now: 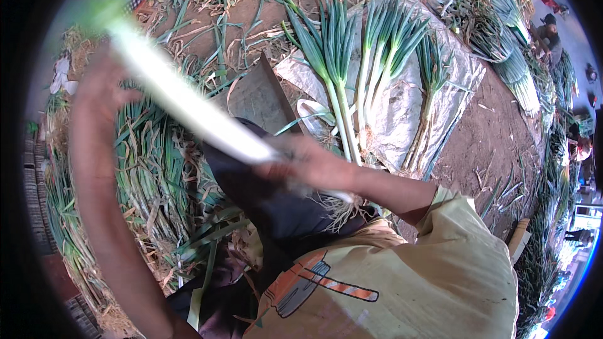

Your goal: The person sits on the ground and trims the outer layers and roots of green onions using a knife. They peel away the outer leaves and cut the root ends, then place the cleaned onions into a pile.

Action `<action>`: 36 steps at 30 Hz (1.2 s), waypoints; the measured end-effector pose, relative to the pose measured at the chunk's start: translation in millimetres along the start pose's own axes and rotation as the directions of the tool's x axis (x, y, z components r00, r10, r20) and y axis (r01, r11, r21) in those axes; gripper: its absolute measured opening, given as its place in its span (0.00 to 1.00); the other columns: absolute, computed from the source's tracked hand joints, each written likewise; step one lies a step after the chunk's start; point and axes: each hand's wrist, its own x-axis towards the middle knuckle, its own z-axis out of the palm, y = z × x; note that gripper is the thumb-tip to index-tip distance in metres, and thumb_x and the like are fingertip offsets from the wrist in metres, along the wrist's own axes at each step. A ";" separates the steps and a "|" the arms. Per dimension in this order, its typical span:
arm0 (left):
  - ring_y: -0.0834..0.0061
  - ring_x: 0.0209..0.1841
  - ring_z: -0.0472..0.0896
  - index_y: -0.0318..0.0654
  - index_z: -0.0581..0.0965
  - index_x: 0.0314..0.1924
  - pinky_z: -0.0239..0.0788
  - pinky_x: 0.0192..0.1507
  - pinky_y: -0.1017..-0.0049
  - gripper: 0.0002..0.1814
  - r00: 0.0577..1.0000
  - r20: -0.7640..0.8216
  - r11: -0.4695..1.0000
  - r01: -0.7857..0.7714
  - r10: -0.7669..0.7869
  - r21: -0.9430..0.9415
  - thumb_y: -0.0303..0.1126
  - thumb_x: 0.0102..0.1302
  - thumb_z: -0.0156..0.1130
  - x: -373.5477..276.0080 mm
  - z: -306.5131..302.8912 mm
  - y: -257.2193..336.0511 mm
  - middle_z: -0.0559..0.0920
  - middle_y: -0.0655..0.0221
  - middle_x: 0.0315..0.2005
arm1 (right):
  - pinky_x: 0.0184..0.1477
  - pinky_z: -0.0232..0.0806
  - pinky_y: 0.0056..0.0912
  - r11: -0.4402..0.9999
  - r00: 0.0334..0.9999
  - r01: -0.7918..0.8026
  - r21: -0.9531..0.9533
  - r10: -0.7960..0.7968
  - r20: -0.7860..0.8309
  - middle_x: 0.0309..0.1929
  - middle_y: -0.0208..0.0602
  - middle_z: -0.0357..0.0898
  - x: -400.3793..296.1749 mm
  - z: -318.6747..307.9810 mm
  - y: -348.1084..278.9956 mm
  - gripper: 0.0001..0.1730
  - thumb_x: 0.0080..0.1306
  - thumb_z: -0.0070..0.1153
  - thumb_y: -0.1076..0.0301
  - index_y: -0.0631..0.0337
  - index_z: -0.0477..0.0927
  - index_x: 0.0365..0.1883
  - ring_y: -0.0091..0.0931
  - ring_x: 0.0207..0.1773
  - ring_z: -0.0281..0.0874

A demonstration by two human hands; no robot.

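Note:
A long, thick green onion stalk [188, 108], bright white and blurred, slants across the view in front of me. My right hand [311, 162] is closed around its lower part. Pale stringy roots [341, 214] hang below that hand, over my dark-clothed leg. At the upper left, my left hand [106, 80] is up against the stalk near its green leaves [101, 12]. Blur hides whether those fingers grip it. Beyond my right hand, trimmed green onions [341, 89] lie in small groups on a pale plastic sheet [395, 117].
Untrimmed green onions [155, 169] are heaped to my left. A grey flat panel with a raised edge [259, 92] lies ahead. Loose leaves litter the brown ground [485, 141]. Bundled green onions [513, 66] line the right side, where a person [549, 40] sits farther off.

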 end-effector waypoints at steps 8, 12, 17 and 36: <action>0.79 0.33 0.77 0.39 0.76 0.43 0.62 0.32 0.79 0.19 0.897 0.070 0.879 0.408 -0.436 0.246 0.45 0.58 0.59 -70.5 -30.1 -81.2 0.79 0.71 0.31 | 0.17 0.58 0.32 0.829 0.595 -0.505 0.241 0.537 -0.598 0.16 0.35 0.66 -10.0 -119.9 275.5 0.22 0.65 0.48 0.52 0.67 0.72 0.35 0.25 0.16 0.64; 0.80 0.27 0.77 0.37 0.77 0.39 0.61 0.28 0.81 0.14 0.757 -0.061 0.733 0.646 -0.650 0.212 0.39 0.60 0.60 -114.6 -54.4 -146.9 0.79 0.71 0.26 | 0.21 0.63 0.38 0.821 0.590 -0.540 0.185 0.526 -0.612 0.19 0.39 0.70 -36.0 -134.6 341.0 0.28 0.64 0.47 0.44 0.67 0.71 0.37 0.29 0.19 0.68; 0.81 0.27 0.77 0.36 0.78 0.36 0.67 0.30 0.79 0.11 0.691 -0.047 0.680 0.719 -0.721 0.141 0.37 0.61 0.60 -181.0 -88.3 -239.3 0.79 0.74 0.27 | 0.40 0.66 0.41 0.513 0.628 -0.766 -0.387 0.472 -0.618 0.32 0.49 0.78 -15.6 -134.0 327.1 0.31 0.58 0.53 0.43 0.68 0.77 0.40 0.39 0.36 0.76; 0.54 0.43 0.78 0.38 0.77 0.43 0.65 0.49 0.57 0.25 0.406 0.293 0.412 0.245 -0.866 0.878 0.48 0.49 0.60 -322.8 -52.2 -359.1 0.80 0.53 0.38 | 0.36 0.67 0.31 0.718 0.920 0.302 -0.627 -0.391 -0.005 0.31 0.38 0.78 146.5 52.3 15.4 0.10 0.59 0.54 0.66 0.64 0.77 0.35 0.30 0.32 0.76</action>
